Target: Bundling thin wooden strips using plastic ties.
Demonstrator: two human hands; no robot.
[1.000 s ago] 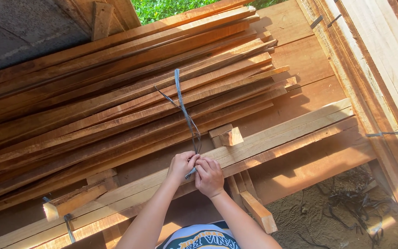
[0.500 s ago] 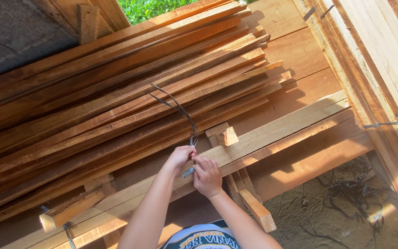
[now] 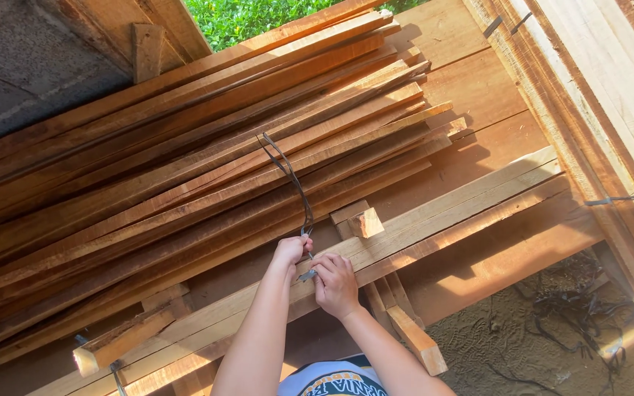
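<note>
Grey strap rises from both hands over the stacked slats. Left hand and right hand pinch its lower end, fingers closed, above the long plank.

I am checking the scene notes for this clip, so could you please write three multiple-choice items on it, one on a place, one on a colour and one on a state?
1. Where do the strap ends rise? A) above the hands, over the slat stack B) on the sandy ground C) inside a bucket
2. What colour is the strap? A) bright yellow B) dark grey C) white
3. How are the left hand and right hand? A) both flat and open B) far apart C) close together, pinching the strap

Answers: 1 A, the two ends stand up over the reddish slats. 2 B, it shows dark grey against the wood. 3 C, the fingers of both close on the strap over the pale bundle.
</note>
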